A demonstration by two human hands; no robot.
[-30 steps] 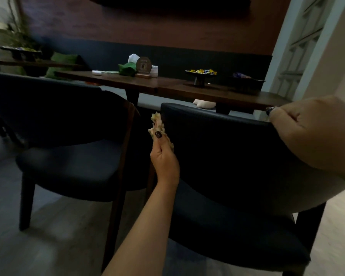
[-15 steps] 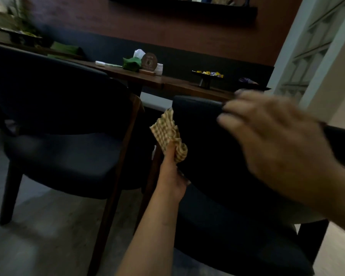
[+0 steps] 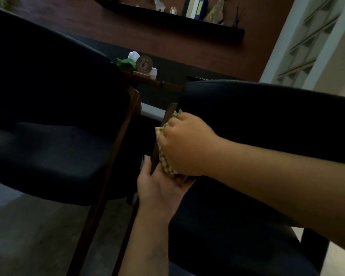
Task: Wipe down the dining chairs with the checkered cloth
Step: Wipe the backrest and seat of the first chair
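Chair left | table behind | shelf above

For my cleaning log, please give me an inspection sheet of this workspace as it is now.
Surface: grey floor; wooden dining table behind the chairs.
Job's things: checkered cloth bunched against the wooden side post of the right chair; left chair stands beside it, untouched.
Clutter: on the table a green bundle, a round wooden sign, white tissue.
Hands: right hand grips the cloth on the post; left hand sits just below, fingers at the post and the cloth's lower edge, grip unclear.
Cables: nothing seen.
Surroundings: dark wall shelf with ornaments; dim light.
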